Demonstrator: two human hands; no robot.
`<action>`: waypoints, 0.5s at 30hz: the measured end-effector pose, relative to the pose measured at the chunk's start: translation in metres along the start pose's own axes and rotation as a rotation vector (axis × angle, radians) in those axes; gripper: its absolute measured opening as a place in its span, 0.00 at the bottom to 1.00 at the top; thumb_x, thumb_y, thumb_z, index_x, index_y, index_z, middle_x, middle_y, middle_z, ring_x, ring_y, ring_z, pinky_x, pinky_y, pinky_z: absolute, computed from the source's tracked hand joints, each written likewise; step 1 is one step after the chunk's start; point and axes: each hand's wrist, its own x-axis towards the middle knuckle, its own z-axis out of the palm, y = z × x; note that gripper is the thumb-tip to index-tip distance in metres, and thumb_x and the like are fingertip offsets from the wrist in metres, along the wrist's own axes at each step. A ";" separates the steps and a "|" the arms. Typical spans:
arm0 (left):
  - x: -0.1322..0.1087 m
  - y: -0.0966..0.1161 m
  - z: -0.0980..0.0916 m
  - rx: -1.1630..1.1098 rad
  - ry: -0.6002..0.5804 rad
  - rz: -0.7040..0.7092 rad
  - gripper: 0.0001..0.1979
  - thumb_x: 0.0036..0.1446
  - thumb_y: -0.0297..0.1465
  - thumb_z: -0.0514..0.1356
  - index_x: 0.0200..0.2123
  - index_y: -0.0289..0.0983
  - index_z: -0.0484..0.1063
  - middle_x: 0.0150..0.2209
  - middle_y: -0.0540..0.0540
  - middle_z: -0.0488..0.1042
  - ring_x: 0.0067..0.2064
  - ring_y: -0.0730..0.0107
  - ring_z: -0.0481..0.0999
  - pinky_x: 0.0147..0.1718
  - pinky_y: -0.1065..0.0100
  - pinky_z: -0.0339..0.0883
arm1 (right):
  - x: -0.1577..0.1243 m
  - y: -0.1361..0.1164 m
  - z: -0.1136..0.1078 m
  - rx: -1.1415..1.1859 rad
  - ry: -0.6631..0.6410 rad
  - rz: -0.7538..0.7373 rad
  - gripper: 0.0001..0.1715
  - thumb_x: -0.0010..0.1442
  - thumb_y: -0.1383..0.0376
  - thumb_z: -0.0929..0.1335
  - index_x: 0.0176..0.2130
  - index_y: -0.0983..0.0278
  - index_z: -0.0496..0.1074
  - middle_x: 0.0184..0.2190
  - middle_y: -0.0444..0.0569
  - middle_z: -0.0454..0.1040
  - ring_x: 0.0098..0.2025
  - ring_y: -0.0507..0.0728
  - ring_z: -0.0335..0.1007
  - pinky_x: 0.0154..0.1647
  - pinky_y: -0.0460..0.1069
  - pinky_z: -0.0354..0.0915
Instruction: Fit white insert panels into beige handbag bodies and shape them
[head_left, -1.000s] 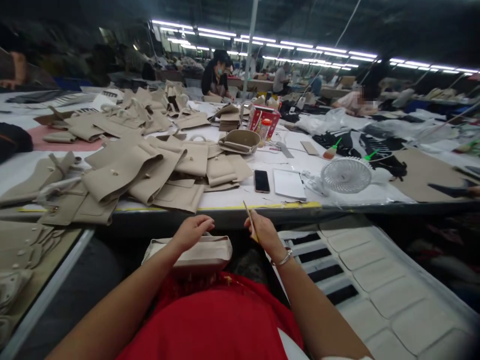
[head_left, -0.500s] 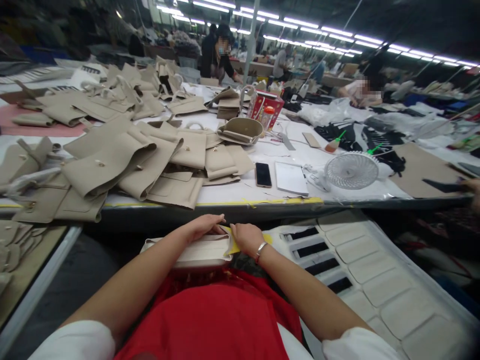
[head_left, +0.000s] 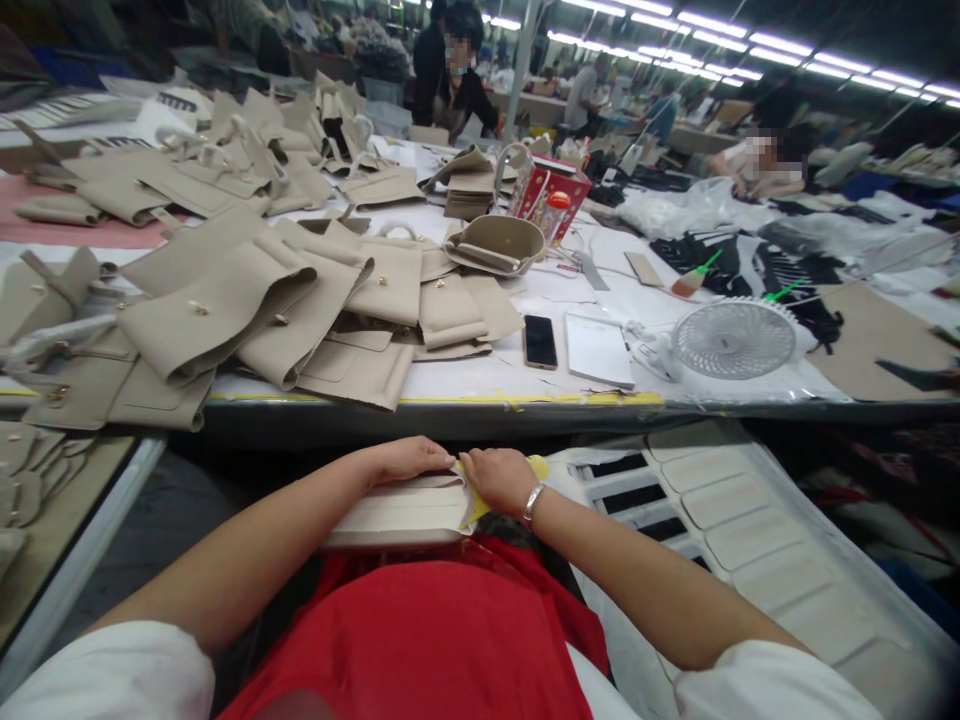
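A cream, box-shaped bag piece (head_left: pixel 405 510) lies across my lap, against the red apron (head_left: pixel 420 640). My left hand (head_left: pixel 411 460) is closed on its far edge near the right end, with the fingertips pinched. My right hand (head_left: pixel 499 480), a bracelet on its wrist, is closed on a flat yellow piece (head_left: pixel 539 467). One end of that yellow piece sticks out behind the knuckles; its other part lies against the bag piece's right end. The two hands almost touch. Part of the yellow piece is hidden under my right fingers.
Beige bag panels (head_left: pixel 217 290) are heaped on the worktable at left. A phone (head_left: pixel 540 341), a white pad (head_left: pixel 598 350) and a fan (head_left: pixel 733 340) sit near the table's edge (head_left: pixel 450 415). At lower right is a tray of cream pieces (head_left: pixel 757 535). Co-workers are at the back.
The view has shifted, so the table items appear farther right. My left fingers have come closer to my right hand along the bag piece. Both hands keep their hold.
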 end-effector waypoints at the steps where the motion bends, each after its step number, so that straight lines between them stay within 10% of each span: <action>1: -0.002 0.000 -0.001 0.022 -0.007 0.007 0.20 0.45 0.49 0.59 0.22 0.35 0.71 0.19 0.53 0.66 0.22 0.75 0.58 0.24 0.73 0.53 | 0.000 0.000 -0.001 -0.002 0.001 -0.012 0.29 0.66 0.57 0.47 0.37 0.65 0.68 0.32 0.54 0.75 0.34 0.60 0.73 0.32 0.52 0.63; 15: -0.029 0.013 -0.009 0.393 -0.061 0.132 0.21 0.53 0.45 0.52 0.20 0.37 0.72 0.18 0.50 0.66 0.20 0.72 0.60 0.21 0.71 0.54 | 0.016 0.000 -0.002 0.004 -0.065 -0.241 0.30 0.65 0.54 0.48 0.36 0.63 0.71 0.33 0.55 0.75 0.35 0.59 0.72 0.36 0.52 0.61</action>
